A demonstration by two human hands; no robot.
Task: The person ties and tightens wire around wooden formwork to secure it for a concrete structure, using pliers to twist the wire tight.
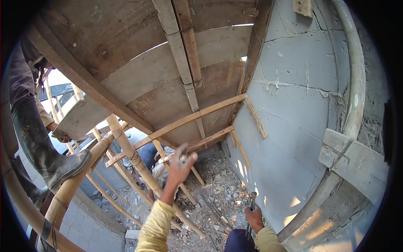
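My left hand [180,166] is raised in front of me, near the lower wooden crosspiece [214,138] under the panel. Its fingers are smeared by motion; a small pale spot shows among them, too blurred to name. Lower right, my right hand [254,218] is closed around what looks like a hammer [253,201], its dark head pointing up and its shaft running down beside my knee. Overhead spans a formwork panel of boards [155,90], braced by timber battens [184,54].
A co-worker's rubber boot [42,138] stands on a bamboo pole [79,180] at left; that person's hands hold a board [82,117]. Another person [149,157] is partly hidden behind bamboo props [142,168]. Rubble [214,180] covers the ground; a grey block wall [289,113] rises right.
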